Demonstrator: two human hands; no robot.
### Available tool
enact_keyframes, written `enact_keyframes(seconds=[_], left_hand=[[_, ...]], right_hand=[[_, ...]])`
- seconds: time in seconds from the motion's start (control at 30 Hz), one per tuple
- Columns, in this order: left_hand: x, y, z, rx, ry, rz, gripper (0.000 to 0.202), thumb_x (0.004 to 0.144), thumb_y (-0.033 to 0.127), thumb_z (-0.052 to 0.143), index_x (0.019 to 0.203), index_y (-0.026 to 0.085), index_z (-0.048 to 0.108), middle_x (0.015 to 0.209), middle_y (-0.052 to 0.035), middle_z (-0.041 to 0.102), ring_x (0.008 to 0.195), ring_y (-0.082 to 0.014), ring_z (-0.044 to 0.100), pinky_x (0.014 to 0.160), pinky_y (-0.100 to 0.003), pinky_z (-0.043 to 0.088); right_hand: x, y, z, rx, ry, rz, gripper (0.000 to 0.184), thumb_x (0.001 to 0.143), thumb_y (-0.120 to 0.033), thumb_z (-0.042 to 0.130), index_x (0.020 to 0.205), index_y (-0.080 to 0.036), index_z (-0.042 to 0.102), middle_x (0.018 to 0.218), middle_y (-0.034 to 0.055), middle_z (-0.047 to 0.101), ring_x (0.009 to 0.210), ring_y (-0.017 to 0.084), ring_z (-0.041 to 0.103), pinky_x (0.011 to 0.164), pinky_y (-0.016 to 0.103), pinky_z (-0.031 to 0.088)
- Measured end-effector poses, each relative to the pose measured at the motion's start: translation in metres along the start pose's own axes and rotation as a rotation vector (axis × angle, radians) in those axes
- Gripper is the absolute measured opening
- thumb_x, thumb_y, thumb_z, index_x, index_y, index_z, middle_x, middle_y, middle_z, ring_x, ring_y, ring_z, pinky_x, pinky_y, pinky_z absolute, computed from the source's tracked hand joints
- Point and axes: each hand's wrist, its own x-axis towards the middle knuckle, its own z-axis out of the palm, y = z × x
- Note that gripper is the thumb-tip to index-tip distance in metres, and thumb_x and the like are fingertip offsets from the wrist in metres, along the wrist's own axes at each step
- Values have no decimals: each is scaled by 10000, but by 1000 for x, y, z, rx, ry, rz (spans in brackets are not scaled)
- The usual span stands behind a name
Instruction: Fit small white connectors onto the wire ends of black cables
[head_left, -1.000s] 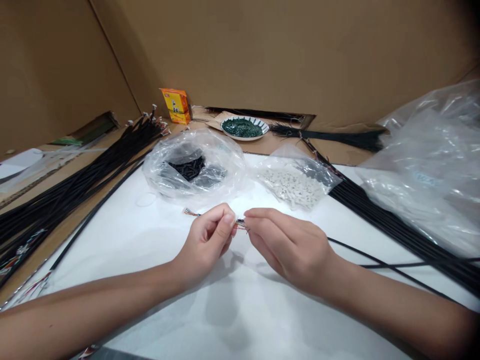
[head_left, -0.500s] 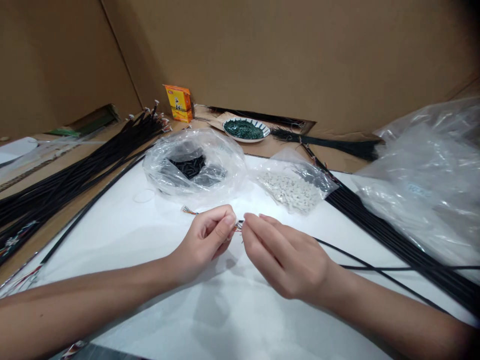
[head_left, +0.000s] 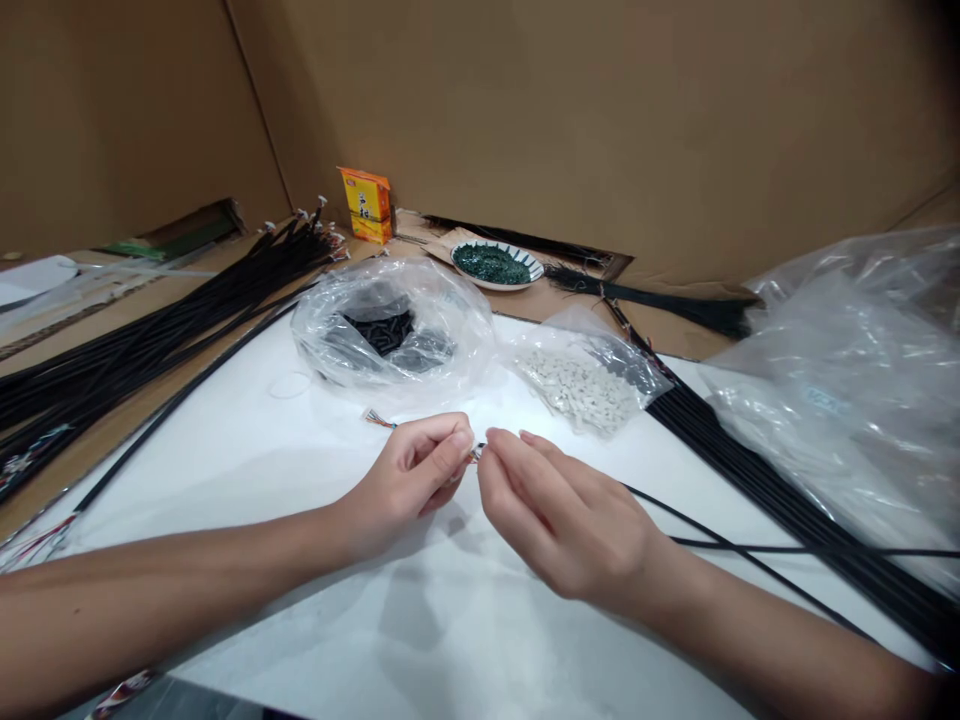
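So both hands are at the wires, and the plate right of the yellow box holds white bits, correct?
Not quite: the head view shows dark green bits on the plate, not white. It is right of the yellow box, and the left hand and right hand are at the wires.

Soft shadows mark the bright tabletop (head_left: 300, 460), glare flecks the large bag (head_left: 862, 400), and the upper right corner is dark.

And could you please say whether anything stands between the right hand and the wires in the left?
Nothing visible does: the right hand is beside the coloured wires held by the left hand; the bag of white pieces lies beyond both.
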Motion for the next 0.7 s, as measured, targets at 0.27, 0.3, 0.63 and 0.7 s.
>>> enact_keyframes(seconds=[0.27, 0.3, 0.63, 0.7], left_hand=[[-1, -2, 0, 48, -11, 15, 369, 941, 352, 414, 642, 148, 345, 523, 51, 280, 447, -26, 238, 394, -168, 176], [-1, -2, 0, 53, -13, 17, 368, 941, 353, 412, 643, 149, 342, 526, 51, 279, 448, -26, 235, 394, -168, 179], [0, 3, -1, 204, -1, 63, 380, 939, 368, 413, 642, 148, 322, 526, 59, 273, 443, -19, 267, 402, -174, 188], [1, 3, -1, 208, 7, 71, 374, 940, 370, 411, 650, 147, 333, 535, 60, 278, 447, -17, 266, 407, -174, 191]], right_hand=[[1, -6, -3, -71, -39, -16, 194, 861, -142, 572, 1026, -114, 672, 1035, 115, 703, 787, 209, 691, 727, 264, 585], [1, -7, -3, -73, -37, -12, 194, 859, -143, 577, 1025, -109, 670, 1032, 115, 705, 787, 211, 692, 726, 265, 586], [1, -14, -1, -91, 32, 36, 154, 826, -134, 627, 969, -95, 664, 973, 106, 718, 765, 189, 686, 751, 269, 582], [-1, -13, 0, -77, 48, 39, 180, 832, -118, 611, 994, -56, 657, 989, 129, 710, 796, 208, 686, 767, 288, 577]])
